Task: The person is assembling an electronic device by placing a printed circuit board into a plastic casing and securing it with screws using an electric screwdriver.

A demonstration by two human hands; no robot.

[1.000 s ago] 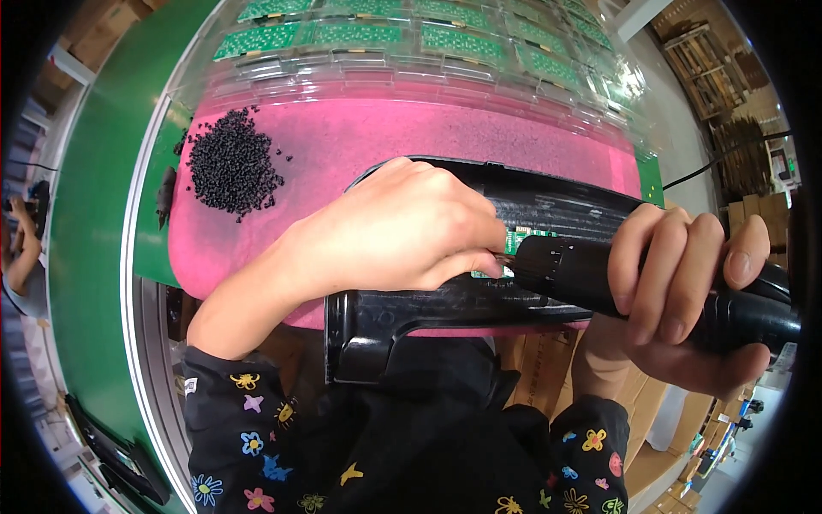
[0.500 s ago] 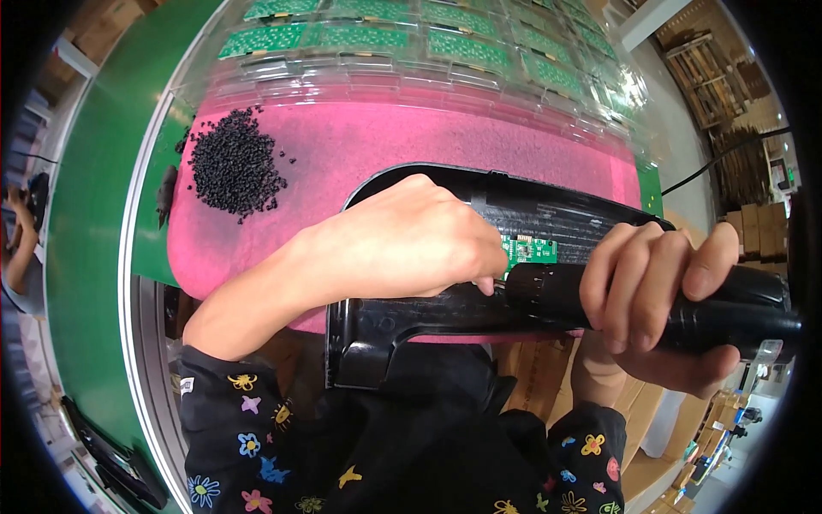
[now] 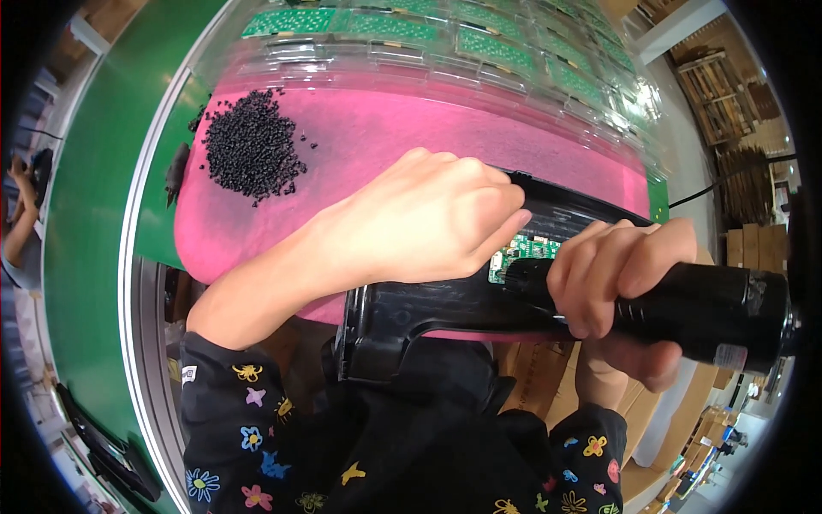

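Green bench (image 3: 94, 283) runs down the left side, curved by the lens. On it a pink foam mat (image 3: 402, 137) fills the middle. Behind the mat, clear plastic trays (image 3: 479, 64) stacked in a row, each with green circuit boards (image 3: 505, 47) inside. Brown cardboard boxes (image 3: 745, 248) at far right, wooden pallets (image 3: 719, 94) above them.

Black plastic housing (image 3: 428, 313) lies across the near edge of the mat, long side left to right, its lower left end overhanging toward the person. Left hand (image 3: 419, 218) rests on top of the housing, fingers curled down narrow and pressing it; it covers most of the housing's middle, so what is under the palm cannot be told. Right hand (image 3: 625, 283) wraps closed round a black cylindrical power tool (image 3: 702, 313) — the tool lies nearly level, its tip end pointing left to the board. Small green circuit board (image 3: 521, 251) sits in the housing, showing between the two hands; the tool tip meets it there, exact contact hidden by the fingers.

Pile of small black pellets (image 3: 253, 154) on the mat's upper left, well apart from the hands — a few strays beside it. Dark sleeves with coloured flower print (image 3: 248, 411) at the bottom. Another person's arm (image 3: 21, 197) at the far left edge.
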